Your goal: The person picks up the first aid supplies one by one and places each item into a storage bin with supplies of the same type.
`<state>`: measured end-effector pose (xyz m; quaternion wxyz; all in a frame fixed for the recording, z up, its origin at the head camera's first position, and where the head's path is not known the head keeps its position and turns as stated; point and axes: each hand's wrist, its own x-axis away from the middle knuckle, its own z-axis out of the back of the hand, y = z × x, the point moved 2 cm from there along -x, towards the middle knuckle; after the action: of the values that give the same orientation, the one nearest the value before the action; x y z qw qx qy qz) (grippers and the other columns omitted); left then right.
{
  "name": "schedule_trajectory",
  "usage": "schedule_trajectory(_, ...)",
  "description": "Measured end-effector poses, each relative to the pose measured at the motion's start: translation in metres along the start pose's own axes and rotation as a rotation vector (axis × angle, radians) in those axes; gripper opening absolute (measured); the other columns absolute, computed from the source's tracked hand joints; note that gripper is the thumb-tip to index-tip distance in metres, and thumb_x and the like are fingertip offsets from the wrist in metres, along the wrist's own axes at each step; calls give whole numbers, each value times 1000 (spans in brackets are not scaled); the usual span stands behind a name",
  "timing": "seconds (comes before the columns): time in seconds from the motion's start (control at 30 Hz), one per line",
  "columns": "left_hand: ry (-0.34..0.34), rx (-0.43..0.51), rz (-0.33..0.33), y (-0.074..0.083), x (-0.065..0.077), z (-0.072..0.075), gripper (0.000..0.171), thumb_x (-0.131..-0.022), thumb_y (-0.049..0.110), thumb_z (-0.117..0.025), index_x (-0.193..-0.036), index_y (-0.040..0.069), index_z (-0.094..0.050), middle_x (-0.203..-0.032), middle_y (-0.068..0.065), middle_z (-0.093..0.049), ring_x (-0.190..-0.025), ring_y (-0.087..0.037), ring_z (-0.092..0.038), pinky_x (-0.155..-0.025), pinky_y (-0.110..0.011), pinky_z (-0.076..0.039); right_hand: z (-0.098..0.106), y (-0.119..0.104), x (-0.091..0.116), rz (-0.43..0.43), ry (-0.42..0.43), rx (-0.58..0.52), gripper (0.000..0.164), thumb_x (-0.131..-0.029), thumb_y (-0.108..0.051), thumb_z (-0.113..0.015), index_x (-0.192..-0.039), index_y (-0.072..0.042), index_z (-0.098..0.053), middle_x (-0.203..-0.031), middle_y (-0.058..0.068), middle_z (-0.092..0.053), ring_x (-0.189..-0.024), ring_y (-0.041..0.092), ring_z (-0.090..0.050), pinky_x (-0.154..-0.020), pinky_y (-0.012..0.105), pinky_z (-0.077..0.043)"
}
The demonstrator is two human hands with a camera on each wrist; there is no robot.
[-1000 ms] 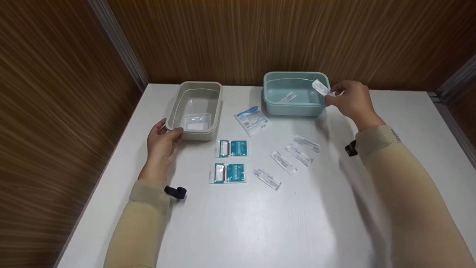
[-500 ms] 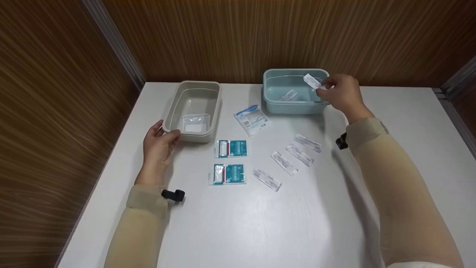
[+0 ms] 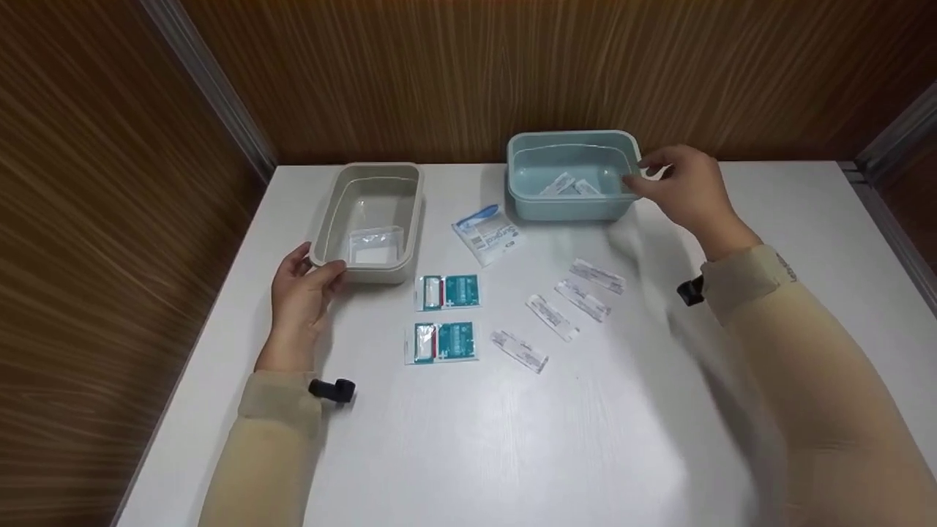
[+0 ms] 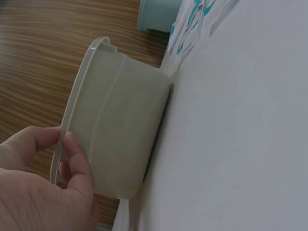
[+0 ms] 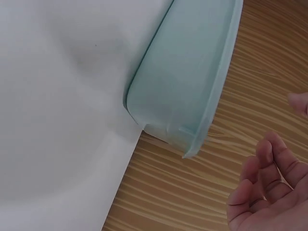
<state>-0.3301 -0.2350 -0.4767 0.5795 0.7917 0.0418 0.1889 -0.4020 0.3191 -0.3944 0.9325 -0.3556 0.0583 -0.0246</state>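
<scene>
My left hand (image 3: 299, 304) holds the near left corner of a beige plastic box (image 3: 377, 201); in the left wrist view the fingers and thumb pinch its rim (image 4: 72, 106). Inside that box lies a clear bag with a white item (image 3: 375, 247). My right hand (image 3: 684, 187) is at the right rim of a teal plastic box (image 3: 571, 211), thumb and fingers apart with nothing between them. Two slim white printed packets (image 3: 561, 183) lie in the teal box. The right wrist view has the right hand's fingers (image 5: 240, 197) loosely bent beyond the box's rim.
Between the boxes lies a blue-and-white packet printed "Surgical" (image 3: 489, 236). Two green-and-white packets (image 3: 448, 291) lie in front of the beige box. Several slim white packets (image 3: 552, 317) are spread right of them. A wood-grain wall (image 3: 468, 73) stands behind the white table (image 3: 512, 446).
My right hand moved a slim white packet over the teal box and let it go; it now lies beside the other one inside. The left hand keeps its hold on the beige box.
</scene>
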Motion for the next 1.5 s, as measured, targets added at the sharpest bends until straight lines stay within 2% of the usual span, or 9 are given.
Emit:
schedule_trajectory(0.17,15,-12,17,-3,4,11,83,-102,-10,-73,-174,5,-35,-138,-6,-51,-116,-15,-64,-96,-18,-66,4,0,25,45,25,7,44,-103,-39,-81,-130,-5,-79,-127,15,-71,-106,21,-55,-76,22,-45)
schedule_trajectory(0.37,15,1,13,1,4,12,83,-102,-10,-73,-174,5,-35,-134,-7,-51,-112,-15,-65,-96,-19,-66,3,8,49,77,27,11,38,-103,-35,-83,-127,-5,-79,-123,17,-72,-104,21,-57,-79,26,-44)
schedule_trajectory(0.53,9,-9,17,4,5,15,83,-103,-10,-72,-175,5,-34,-137,-7,-51,-114,-14,-65,-96,-18,-65,-7,22,57,51,-11,18,39,-103,-34,-83,-130,-6,-79,-125,19,-72,-107,24,-58,-80,27,-44)
schedule_trajectory(0.7,19,-18,19,4,10,22,82,-103,-9,-73,-175,6,-35,-137,-6,-53,-116,-14,-65,-96,-19,-66,-19,31,63,54,-31,21,37,-101,-30,-84,-127,-4,-80,-122,20,-74,-104,25,-58,-76,22,-44)
schedule_trajectory(0.9,19,-11,21,6,18,31,83,-103,-11,-72,-175,5,-34,-140,-6,-53,-123,-16,-63,-97,-19,-65,-38,35,67,26,-151,52,45,-100,-33,-86,-132,-3,-78,-127,22,-73,-107,31,-60,-80,31,-48)
schedule_trajectory(1.07,13,-19,12,9,24,38,82,-104,-11,-71,-175,4,-33,-128,-3,-51,-112,-12,-64,-95,-17,-65,-42,36,68,10,-267,117,55,-99,-37,-86,-139,-2,-76,-133,23,-71,-111,36,-62,-85,40,-51)
schedule_trajectory(1.27,15,-31,0,12,27,42,83,-104,-10,-72,-176,4,-33,-133,-6,-53,-111,-12,-66,-96,-18,-66,-45,34,63,-7,-348,201,59,-96,-36,-89,-139,1,-75,-131,25,-70,-117,39,-60,-103,55,-52)
schedule_trajectory(1.37,13,-21,4,10,28,45,84,-103,-10,-73,-176,4,-32,-134,-6,-53,-115,-13,-64,-97,-18,-66,-50,33,62,-11,-385,230,59,-95,-33,-91,-139,3,-74,-131,26,-70,-117,40,-60,-108,60,-53)
schedule_trajectory(1.5,23,-8,2,5,30,51,84,-104,-10,-72,-176,4,-32,-128,-3,-50,-115,-13,-63,-98,-19,-66,-57,35,64,-8,-412,259,59,-95,-31,-90,-139,5,-74,-132,26,-72,-117,39,-61,-110,61,-54)
